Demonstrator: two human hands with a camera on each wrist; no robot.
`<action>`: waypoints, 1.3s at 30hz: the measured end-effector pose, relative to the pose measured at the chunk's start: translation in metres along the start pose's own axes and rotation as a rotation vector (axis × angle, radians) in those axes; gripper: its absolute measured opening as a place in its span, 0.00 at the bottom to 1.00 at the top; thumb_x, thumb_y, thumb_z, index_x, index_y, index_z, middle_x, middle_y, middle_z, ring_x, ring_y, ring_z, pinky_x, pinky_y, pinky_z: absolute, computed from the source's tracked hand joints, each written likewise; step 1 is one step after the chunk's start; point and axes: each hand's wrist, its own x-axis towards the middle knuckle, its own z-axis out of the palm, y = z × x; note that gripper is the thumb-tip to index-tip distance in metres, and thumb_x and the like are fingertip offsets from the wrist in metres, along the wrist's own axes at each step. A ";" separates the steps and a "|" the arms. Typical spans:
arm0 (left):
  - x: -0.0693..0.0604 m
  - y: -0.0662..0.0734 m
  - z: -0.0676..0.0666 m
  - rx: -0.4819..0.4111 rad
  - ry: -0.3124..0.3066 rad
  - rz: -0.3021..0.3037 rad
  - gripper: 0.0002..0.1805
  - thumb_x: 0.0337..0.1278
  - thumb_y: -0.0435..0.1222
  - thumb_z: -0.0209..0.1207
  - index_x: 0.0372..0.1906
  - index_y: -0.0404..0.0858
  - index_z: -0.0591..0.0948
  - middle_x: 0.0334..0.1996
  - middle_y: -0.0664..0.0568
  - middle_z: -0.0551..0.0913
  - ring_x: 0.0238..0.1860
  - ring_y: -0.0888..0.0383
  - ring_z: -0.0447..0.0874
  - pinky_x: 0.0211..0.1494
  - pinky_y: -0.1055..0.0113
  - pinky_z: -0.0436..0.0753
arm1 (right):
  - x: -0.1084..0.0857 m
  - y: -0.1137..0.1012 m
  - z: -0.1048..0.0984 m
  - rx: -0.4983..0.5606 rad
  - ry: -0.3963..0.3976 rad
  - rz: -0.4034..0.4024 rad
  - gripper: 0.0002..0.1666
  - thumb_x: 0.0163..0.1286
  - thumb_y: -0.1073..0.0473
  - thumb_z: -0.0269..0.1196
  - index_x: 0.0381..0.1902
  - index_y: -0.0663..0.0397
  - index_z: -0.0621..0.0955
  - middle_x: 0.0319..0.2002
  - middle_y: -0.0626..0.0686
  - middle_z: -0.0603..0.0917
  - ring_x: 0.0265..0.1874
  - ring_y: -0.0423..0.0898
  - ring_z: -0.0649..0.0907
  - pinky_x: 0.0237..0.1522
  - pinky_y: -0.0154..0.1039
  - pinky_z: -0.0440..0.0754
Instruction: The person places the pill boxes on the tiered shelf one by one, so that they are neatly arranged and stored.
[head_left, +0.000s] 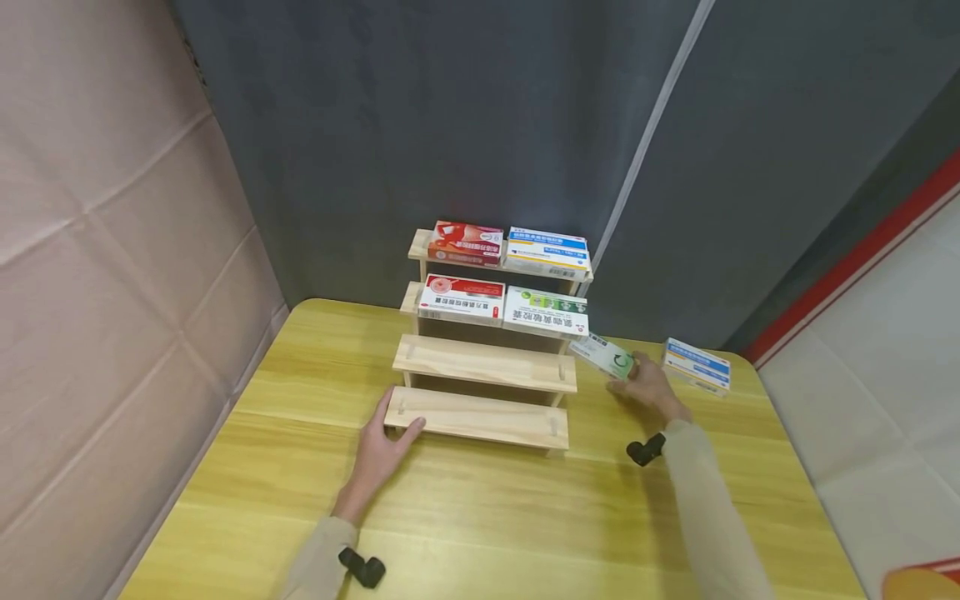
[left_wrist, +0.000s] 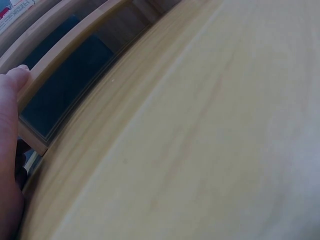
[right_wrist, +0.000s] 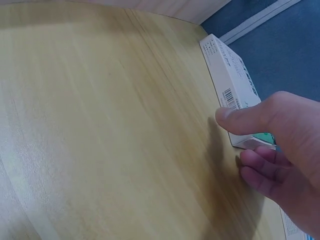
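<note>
A stepped wooden shelf (head_left: 480, 417) has four tiers. My left hand (head_left: 377, 450) grips the left end of its lowest tier, thumb at the front edge; the left wrist view shows the thumb of that hand (left_wrist: 7, 115) against the wood (left_wrist: 75, 37). Right of the shelf, my right hand (head_left: 648, 390) holds the right end of a white and green box (head_left: 602, 356). In the right wrist view, the thumb of this hand (right_wrist: 280, 145) lies on the long side of the box (right_wrist: 225, 75), near a barcode; the far-side grip is partly hidden.
The top tier bears a red box (head_left: 467, 243) and a blue-white box (head_left: 549, 252). On the tier below lie a red-white box (head_left: 461, 298) and a green-white box (head_left: 546, 311). Another blue-white box (head_left: 696, 367) lies on the table (head_left: 480, 525) at the right. A dark curtain (head_left: 450, 108) hangs behind.
</note>
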 end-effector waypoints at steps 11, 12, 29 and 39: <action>-0.001 -0.001 0.001 -0.023 0.001 0.008 0.50 0.62 0.54 0.66 0.81 0.45 0.55 0.76 0.38 0.64 0.76 0.36 0.61 0.78 0.37 0.62 | -0.006 -0.001 0.005 0.040 0.040 0.018 0.49 0.61 0.56 0.74 0.67 0.82 0.62 0.56 0.78 0.74 0.54 0.68 0.77 0.61 0.62 0.78; -0.001 0.000 0.001 -0.024 0.000 0.007 0.50 0.62 0.54 0.66 0.81 0.45 0.55 0.77 0.38 0.64 0.76 0.35 0.61 0.78 0.37 0.61 | -0.006 -0.001 0.005 0.039 0.042 0.017 0.50 0.60 0.56 0.74 0.66 0.82 0.62 0.56 0.78 0.74 0.52 0.67 0.77 0.59 0.61 0.79; -0.001 -0.001 -0.001 -0.014 0.005 0.000 0.50 0.62 0.55 0.66 0.81 0.47 0.55 0.76 0.37 0.64 0.75 0.33 0.62 0.77 0.34 0.62 | -0.027 0.011 0.012 0.113 0.086 0.053 0.49 0.56 0.45 0.77 0.64 0.70 0.70 0.56 0.70 0.78 0.54 0.62 0.78 0.57 0.55 0.80; -0.001 0.000 -0.001 -0.014 0.007 -0.003 0.50 0.61 0.56 0.66 0.81 0.47 0.55 0.75 0.37 0.66 0.75 0.34 0.63 0.77 0.36 0.63 | -0.047 0.015 0.021 0.310 0.233 0.100 0.48 0.59 0.50 0.76 0.69 0.68 0.68 0.59 0.71 0.77 0.60 0.65 0.77 0.65 0.58 0.76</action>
